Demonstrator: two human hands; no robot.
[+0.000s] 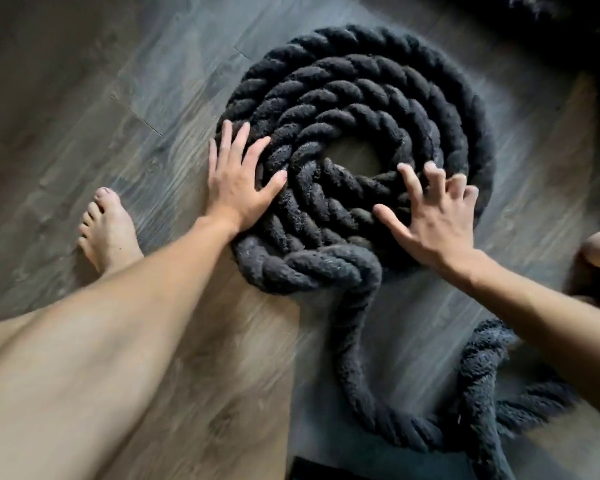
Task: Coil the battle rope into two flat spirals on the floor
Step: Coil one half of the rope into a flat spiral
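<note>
- Rope (361, 81) lies on the floor (84, 81), one flat spiral of several turns.
- Left grip (239, 178) presses flat on its left edge, fingers spread; right grip (433, 216) is splayed over the near turns.
- Loose tail (354, 341) remains; the second spiral looks not yet begun.

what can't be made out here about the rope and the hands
1. Head view: the loose rope tail runs off the bottom edge, so its end is unseen.
2. Head view: the dark mass in the top right corner is cut off and blurred; whether it is rope cannot be told.
3. Head view: the right hand is motion-blurred; whether it touches the spiral is unclear.
</note>
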